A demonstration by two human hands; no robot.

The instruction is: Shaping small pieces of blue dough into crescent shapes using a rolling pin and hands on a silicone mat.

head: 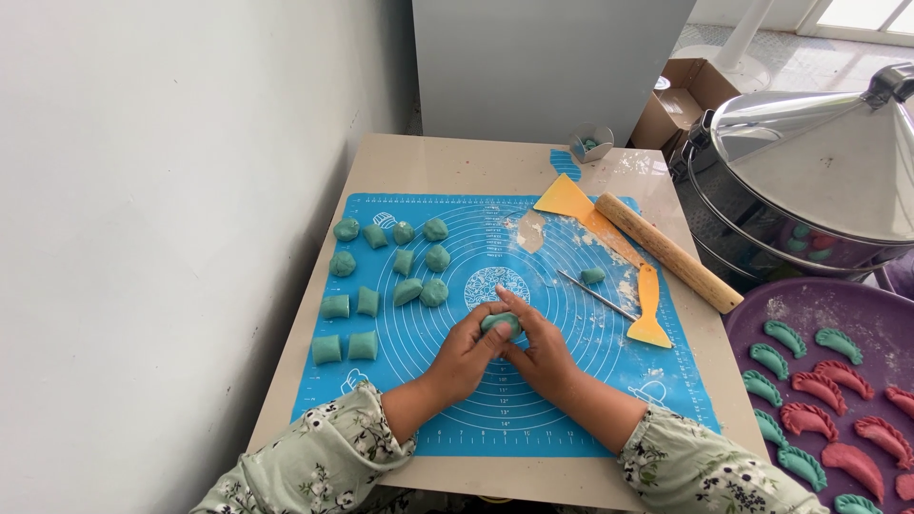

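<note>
We look down on a beige table (pixel 447 171) against a white wall, nearly covered by a blue mat (pixel 571 400). Off the table's right edge stand a steel steamer (pixel 819 162) and a purple tray (pixel 857 309) of green and pink dumplings. A rolling pin (pixel 666 250) lies diagonally at the mat's upper right corner, with two yellow scrapers (pixel 649 306) beside it. Thirteen green dough pieces (pixel 381 286) sit in loose rows along the mat's left side.

Near the mat's centre, toward the front edge, our left hand (pixel 464 357) and right hand (pixel 543 352) are cupped together, fingertips pinching one green dough lump (pixel 500 324) between them. It seems best to press evenly from both sides and turn it — thumbs flattening gently. The lump looks roundish; its long axis, if any, runs left to right, though fingers hide most of it.
</note>
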